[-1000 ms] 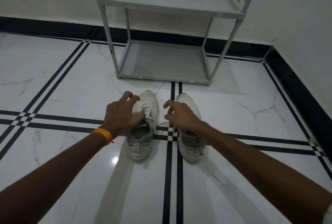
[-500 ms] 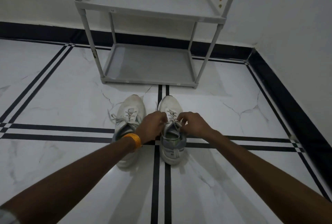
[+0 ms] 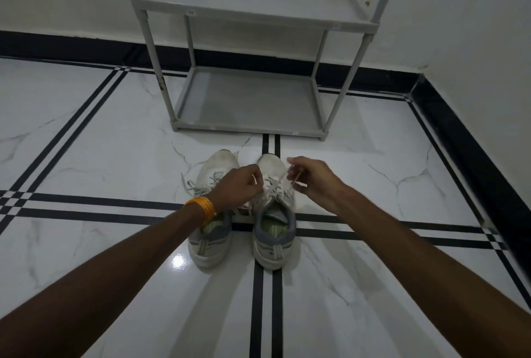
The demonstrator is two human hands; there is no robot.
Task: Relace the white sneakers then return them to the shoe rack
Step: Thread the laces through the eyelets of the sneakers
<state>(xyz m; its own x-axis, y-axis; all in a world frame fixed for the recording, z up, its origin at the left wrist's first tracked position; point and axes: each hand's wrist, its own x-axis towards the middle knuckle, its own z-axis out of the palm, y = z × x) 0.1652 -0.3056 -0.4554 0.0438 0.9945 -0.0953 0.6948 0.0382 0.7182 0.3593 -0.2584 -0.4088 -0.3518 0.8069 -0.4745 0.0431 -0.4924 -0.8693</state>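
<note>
step: lacing right sneaker (image 3: 274, 208) on floor before shoe rack (image 3: 253, 50) | left hand (image 3: 240, 186), right hand (image 3: 311, 181) each pinch a lace end | next: pull even, tie

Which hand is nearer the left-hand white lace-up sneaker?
Left. The left hand overlaps the inner edge of the left-hand sneaker; the right hand is beyond the other white sneaker, further right.

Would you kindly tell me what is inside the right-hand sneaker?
A pale green insole shows at the heel of the right-hand sneaker; the tongue and laces cover everything further toward the toe.
</note>
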